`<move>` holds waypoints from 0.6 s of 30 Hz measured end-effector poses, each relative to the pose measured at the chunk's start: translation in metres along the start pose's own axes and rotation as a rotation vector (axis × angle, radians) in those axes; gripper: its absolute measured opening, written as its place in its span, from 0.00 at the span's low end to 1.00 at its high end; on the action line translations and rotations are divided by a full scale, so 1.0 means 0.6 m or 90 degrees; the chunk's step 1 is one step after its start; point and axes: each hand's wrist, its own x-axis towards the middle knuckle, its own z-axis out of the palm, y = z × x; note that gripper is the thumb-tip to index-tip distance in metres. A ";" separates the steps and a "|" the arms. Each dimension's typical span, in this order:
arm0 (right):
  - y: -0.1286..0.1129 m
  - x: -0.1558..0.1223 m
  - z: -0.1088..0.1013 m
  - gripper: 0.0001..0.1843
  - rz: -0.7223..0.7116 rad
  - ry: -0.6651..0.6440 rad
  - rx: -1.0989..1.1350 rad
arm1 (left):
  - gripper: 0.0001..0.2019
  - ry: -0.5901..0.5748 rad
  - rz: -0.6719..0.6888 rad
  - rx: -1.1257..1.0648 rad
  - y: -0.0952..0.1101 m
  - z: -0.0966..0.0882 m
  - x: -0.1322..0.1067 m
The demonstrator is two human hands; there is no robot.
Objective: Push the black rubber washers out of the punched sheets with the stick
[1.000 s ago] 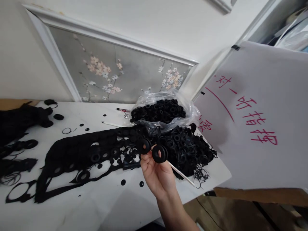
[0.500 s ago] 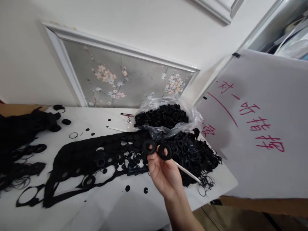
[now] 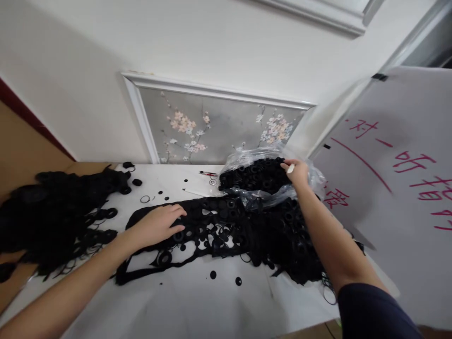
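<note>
My left hand (image 3: 164, 223) rests on or just over a long black sheet (image 3: 221, 207) punched with round holes, thumb and fingers apart and nothing held. My right hand (image 3: 297, 172) reaches over a clear plastic bag (image 3: 254, 200) filled with black rings (image 3: 256, 174). A white stick (image 3: 290, 168) is gripped in its curled fingers. The fingertips are at the rings on the bag's right side; whether they pinch a ring is hidden. Loose rings and round cut-outs lie on the black sheet.
A heap of black scraps (image 3: 56, 212) covers the table's left end. More black rings and scraps (image 3: 293, 240) are piled below the bag. Small black discs (image 3: 213, 274) dot the white table (image 3: 158, 310). A whiteboard (image 3: 406, 226) with red writing leans at right.
My right hand has moved from above the sheet, where it held up black rings, to the bag. My left hand has come into view over the sheet. The view has shifted left.
</note>
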 end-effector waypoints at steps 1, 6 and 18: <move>0.000 0.000 -0.003 0.13 0.001 0.001 -0.022 | 0.15 -0.008 -0.014 -0.015 -0.011 0.019 -0.003; -0.017 -0.011 0.003 0.22 -0.013 0.007 -0.096 | 0.17 0.059 -0.115 -0.030 -0.058 0.082 -0.009; 0.108 -0.316 0.170 0.28 0.158 -0.223 -0.173 | 0.21 0.089 -0.049 0.021 -0.003 0.109 -0.010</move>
